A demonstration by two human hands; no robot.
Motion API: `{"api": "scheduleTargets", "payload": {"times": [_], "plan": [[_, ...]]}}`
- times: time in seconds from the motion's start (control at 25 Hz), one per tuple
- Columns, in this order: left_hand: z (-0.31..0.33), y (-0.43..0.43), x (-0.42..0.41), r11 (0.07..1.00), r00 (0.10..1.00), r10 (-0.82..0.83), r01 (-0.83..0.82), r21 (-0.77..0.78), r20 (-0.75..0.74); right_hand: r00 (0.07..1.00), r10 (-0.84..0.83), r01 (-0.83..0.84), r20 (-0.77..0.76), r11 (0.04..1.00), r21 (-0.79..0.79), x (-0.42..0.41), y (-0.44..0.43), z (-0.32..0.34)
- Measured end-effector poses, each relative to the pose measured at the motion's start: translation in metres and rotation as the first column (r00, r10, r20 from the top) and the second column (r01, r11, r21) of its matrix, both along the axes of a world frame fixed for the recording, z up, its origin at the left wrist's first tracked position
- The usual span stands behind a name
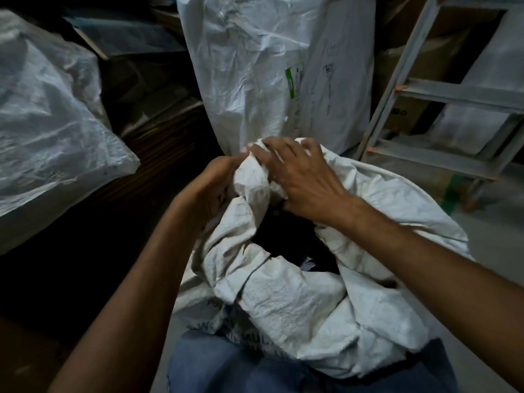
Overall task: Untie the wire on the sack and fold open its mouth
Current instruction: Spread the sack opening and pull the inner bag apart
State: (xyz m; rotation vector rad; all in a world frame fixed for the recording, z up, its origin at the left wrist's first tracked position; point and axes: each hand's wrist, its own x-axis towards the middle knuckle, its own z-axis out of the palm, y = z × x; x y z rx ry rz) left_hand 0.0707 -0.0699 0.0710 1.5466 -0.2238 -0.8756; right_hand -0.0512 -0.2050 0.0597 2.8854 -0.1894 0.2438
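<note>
A white woven sack (297,304) stands between my knees, its mouth gaping over dark contents (286,239). The near rim is rolled outward in a thick fold. At the far side a bunch of the rim fabric (252,177) sticks up. My left hand (212,185) grips that bunch from the left, its fingers hidden behind the cloth. My right hand (297,177) lies over the bunch from the right, fingers curled onto its top. No wire shows anywhere in view.
A tall white sack (269,66) stands just behind. Another bulky sack (48,114) lies at the left. A grey metal ladder (442,100) leans at the right, with cardboard boxes (425,63) behind it. My blue jeans (226,367) show at the bottom.
</note>
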Motion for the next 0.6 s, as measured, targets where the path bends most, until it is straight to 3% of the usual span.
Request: {"api": "scheduleTargets", "payload": {"times": [0.04,0.08,0.12,0.16,0.2,0.24,0.28,0.36,0.44,0.52,0.6], "plan": [[0.003,0.005,0.001,1.0,0.999,-0.012,0.013,-0.029,0.047,1.0,0.011,-0.011,-0.001,1.0,-0.011,0.008,-0.003,0.003],[0.005,0.01,-0.003,0.999,0.973,-0.024,0.015,0.042,0.229,0.999,0.014,-0.013,0.036,1.0,-0.023,0.014,-0.007,0.01],[0.001,0.018,-0.01,0.977,0.879,-0.079,-0.027,0.213,0.471,0.996,-0.015,0.017,0.085,1.0,-0.022,0.02,-0.01,0.016],[-0.004,0.028,-0.022,0.917,0.722,-0.183,-0.119,0.38,0.667,0.989,-0.095,0.091,0.114,0.995,0.036,0.025,-0.013,0.022],[-0.009,0.037,-0.036,0.856,0.566,-0.273,-0.226,0.464,0.778,0.97,-0.209,0.196,0.128,0.975,0.104,0.029,-0.016,0.027],[-0.011,0.044,-0.049,0.82,0.506,-0.319,-0.277,0.501,0.801,0.942,-0.314,0.292,0.12,0.941,0.172,0.031,-0.019,0.027],[-0.014,0.049,-0.054,0.805,0.536,-0.32,-0.281,0.523,0.781,0.912,-0.399,0.368,0.093,0.898,0.241,0.034,-0.019,0.027],[-0.021,0.057,-0.047,0.793,0.705,-0.294,-0.197,0.576,0.646,0.874,-0.487,0.456,0.005,0.822,0.34,0.037,-0.015,0.023],[-0.035,0.062,-0.027,0.827,0.816,-0.258,-0.091,0.555,0.518,0.871,-0.486,0.486,-0.071,0.833,0.266,0.034,-0.008,0.021],[-0.053,0.067,-0.01,0.896,0.855,-0.155,-0.089,0.434,0.495,0.956,-0.291,0.294,-0.044,0.953,0.078,0.025,0.002,0.018],[-0.066,0.069,-0.004,0.938,0.873,-0.084,-0.093,0.333,0.481,0.988,0.143,-0.143,-0.057,0.99,0.006,0.016,0.012,0.006]]}}
